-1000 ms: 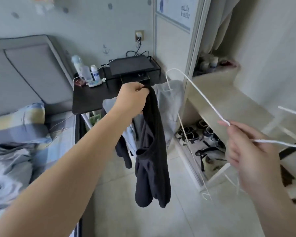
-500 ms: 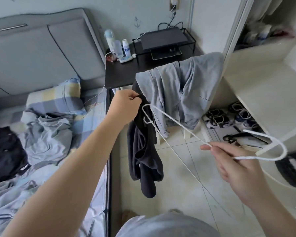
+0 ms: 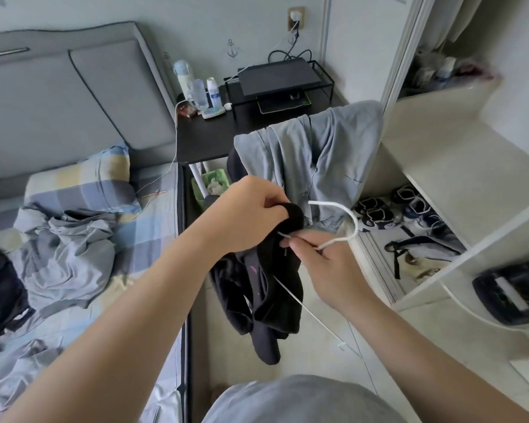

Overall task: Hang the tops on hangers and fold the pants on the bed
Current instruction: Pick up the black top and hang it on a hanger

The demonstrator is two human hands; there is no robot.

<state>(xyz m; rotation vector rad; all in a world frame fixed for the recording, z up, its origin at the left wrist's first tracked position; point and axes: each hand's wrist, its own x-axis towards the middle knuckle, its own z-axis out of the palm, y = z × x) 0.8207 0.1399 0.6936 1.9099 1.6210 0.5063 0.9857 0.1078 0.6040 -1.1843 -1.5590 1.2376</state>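
The left hand (image 3: pixel 251 213) grips the black top (image 3: pixel 269 288) by the neck. The right hand (image 3: pixel 330 267), just beside it, pinches the white hanger (image 3: pixel 336 240). Best to slide one hanger end inside slowly.

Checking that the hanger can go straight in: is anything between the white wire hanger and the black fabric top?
Nothing visible is. The left hand grips the black fabric top at its bunched upper edge, the right hand pinches the white wire hanger below its hook, and the wire lies against the cloth.
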